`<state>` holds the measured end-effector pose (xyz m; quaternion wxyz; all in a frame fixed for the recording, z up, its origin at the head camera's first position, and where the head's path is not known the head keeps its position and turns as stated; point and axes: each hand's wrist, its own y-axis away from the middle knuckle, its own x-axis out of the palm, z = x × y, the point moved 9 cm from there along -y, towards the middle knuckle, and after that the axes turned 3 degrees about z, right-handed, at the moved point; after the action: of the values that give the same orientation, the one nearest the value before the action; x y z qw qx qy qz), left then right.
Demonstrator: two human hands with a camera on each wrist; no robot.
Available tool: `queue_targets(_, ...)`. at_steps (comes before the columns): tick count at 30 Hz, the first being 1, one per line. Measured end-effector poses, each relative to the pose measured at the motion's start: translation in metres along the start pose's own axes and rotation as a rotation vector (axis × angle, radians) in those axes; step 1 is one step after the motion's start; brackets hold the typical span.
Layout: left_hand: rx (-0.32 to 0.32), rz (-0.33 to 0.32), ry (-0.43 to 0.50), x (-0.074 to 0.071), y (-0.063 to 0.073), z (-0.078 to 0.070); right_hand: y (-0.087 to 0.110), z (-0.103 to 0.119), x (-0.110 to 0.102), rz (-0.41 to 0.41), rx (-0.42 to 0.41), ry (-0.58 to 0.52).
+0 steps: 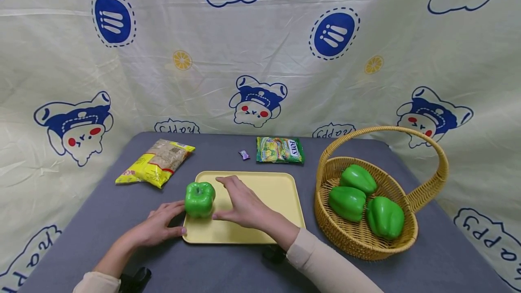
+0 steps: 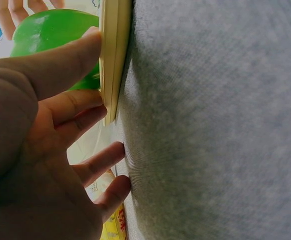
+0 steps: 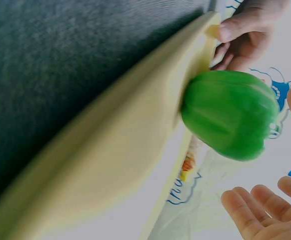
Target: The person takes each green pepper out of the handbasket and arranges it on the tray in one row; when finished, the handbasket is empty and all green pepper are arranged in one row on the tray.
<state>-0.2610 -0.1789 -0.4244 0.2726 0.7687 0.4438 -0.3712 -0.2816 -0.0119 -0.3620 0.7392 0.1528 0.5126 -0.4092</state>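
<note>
A green bell pepper [image 1: 200,200] stands upright, stem up, at the left end of a pale yellow tray [image 1: 274,198]. My left hand [image 1: 156,226] lies at the tray's left edge, its thumb touching the rim; in the left wrist view, two fingertips also meet the tray edge while other fingers extend toward the cloth. Over the tray, just right of the pepper, is my right hand [image 1: 246,205], thumb and fingers spread apart. The right wrist view shows a gap between that hand [image 3: 270,210] and the pepper [image 3: 230,115].
A wicker basket [image 1: 362,250] with a tall handle stands at the right, holding three green peppers [image 1: 384,217]. Behind the tray lie a yellow snack bag [image 1: 156,162], a tiny purple packet [image 1: 244,154] and a green packet [image 1: 279,149]. A printed curtain hangs behind the table.
</note>
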Motion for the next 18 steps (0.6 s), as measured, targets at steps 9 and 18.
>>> queue_targets(9, 0.001, 0.006, -0.003, 0.000, 0.000, 0.000, 0.023, 0.004, -0.029, -0.036, -0.027, -0.003)
queue_targets(18, -0.004, 0.010, 0.001, 0.001, -0.001, 0.001, 0.044, 0.003, -0.052, -0.075, -0.036, -0.013)
